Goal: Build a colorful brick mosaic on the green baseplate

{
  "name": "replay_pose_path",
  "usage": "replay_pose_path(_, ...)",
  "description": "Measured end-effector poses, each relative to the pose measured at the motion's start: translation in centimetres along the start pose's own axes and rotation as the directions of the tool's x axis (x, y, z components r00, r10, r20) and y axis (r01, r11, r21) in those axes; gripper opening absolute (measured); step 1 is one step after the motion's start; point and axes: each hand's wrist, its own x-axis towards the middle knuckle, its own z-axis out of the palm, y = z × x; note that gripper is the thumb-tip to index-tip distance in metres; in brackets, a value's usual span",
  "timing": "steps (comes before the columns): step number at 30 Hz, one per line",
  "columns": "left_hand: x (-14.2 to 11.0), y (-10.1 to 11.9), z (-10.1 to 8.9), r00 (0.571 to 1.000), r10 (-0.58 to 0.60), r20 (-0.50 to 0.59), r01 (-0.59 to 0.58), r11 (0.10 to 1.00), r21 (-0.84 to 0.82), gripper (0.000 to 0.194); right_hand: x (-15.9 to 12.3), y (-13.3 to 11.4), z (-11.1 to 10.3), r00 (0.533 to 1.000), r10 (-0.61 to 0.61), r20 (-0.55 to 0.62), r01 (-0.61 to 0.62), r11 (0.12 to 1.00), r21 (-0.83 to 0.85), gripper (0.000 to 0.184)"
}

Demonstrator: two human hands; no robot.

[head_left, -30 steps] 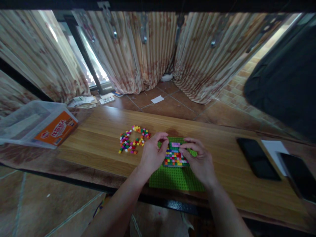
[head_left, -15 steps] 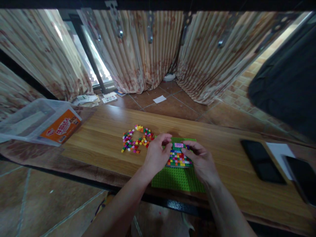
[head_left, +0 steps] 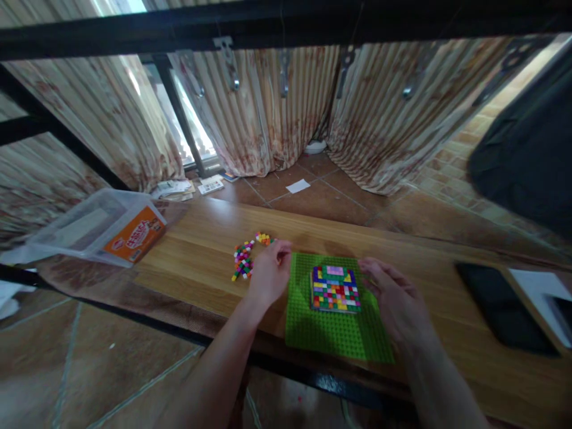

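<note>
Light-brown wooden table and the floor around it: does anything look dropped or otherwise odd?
A white paper sheet beyond the table and a tiny red speck below its near edge look out of place, as both lie stray on the brown tiled floor; the speck is too small to identify. The multicoloured brick block looks intact.

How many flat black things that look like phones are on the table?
2. One black slab lies right of the green baseplate; the second slab is farther right, by the white paper, partly cut off by the picture's edge.
</note>
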Motion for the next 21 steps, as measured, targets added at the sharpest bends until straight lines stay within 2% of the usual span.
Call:
replay_pose_path(2,0.5,-1.0,-1.5,0.998,-0.055,-0.01,0.056,0.989,0.138,0.024,0.1,0.1,-0.3,0.998,0.048,-0.044,-0.049,0.999,-0.004,0.037)
replay_pose_path(5,1.0,-2.0,-3.4,0.988,-0.155,-0.028,0.155,0.924,0.349,0.024,-0.1,0.4,-0.4,0.994,0.092,-0.065,-0.096,0.994,-0.059,0.039)
replay_pose_path(8,1.2,-2.2,-4.3,0.978,-0.205,-0.035,0.195,0.849,0.49,0.024,-0.3,0.7,-0.1,0.992,0.117,-0.046,-0.122,0.985,-0.122,0.04)
replay_pose_path(11,1.2,-2.0,-3.8,0.98,-0.2,0.007,0.164,0.824,0.542,0.023,-0.2,0.9,-0.1,0.992,0.125,-0.012,-0.125,0.982,-0.138,0.038)
replay_pose_path(16,1.5,-1.8,-2.7,0.985,-0.168,0.041,0.12,0.834,0.539,0.025,0.0,1.0,-0.2,0.99,0.139,0.021,-0.135,0.981,-0.143,0.037)
replay_pose_path(21,1.6,-2.5,-3.5,0.98,-0.183,0.076,0.107,0.81,0.576,0.032,-0.1,0.8,-0.3,0.99,0.134,0.037,-0.125,0.976,-0.176,0.038)
